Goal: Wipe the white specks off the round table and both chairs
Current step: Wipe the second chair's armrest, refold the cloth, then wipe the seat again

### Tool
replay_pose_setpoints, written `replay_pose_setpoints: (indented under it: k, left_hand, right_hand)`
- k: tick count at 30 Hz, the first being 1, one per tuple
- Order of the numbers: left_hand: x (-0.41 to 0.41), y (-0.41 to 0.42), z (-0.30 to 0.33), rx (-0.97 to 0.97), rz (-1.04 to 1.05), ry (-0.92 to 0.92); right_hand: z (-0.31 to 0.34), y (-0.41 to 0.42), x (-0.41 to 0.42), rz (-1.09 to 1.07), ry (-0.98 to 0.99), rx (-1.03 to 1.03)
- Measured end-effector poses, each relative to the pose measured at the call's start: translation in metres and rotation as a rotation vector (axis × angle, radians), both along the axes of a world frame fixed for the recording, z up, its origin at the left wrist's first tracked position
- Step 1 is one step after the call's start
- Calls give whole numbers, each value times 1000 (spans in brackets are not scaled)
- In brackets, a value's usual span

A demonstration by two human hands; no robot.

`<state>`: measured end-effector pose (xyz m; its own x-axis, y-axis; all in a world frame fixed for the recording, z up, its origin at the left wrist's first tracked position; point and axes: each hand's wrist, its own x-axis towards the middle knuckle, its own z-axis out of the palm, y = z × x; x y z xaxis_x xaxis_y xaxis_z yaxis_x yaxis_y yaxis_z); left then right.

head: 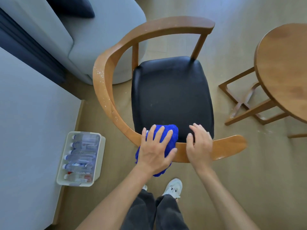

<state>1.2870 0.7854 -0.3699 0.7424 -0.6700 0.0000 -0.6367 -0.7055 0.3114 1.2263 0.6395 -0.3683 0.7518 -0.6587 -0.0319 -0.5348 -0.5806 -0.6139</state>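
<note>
Flatly, left hand (156, 151) on blue cloth (171, 131)

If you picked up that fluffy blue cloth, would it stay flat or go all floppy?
Probably floppy: the blue cloth drapes over the chair's wooden rail and bunches under the left hand. It looks soft and likely light. It shouldn't slide much, since the fuzzy pile seems to grip the wood.
</note>
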Motion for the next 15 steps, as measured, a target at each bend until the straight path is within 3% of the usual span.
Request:
replay_pose_setpoints:
  k: [3,6,11,15]
  left_hand:
    - [-16,-17,-5,35,71,-8]
    - [-26,-27,-9,42,32,-33]
    - [-7,-13,-14,-73,-93,-121]
    - [65,54,-15,-138,-224,-209]
  right_hand:
    - [-32,-25,-12,83,175,-268]
    - [-40,-29,-14,123,202,-459]
    - [-41,-31,-16,125,116,-551]
    - [-40,-31,-16,114,128,-490]
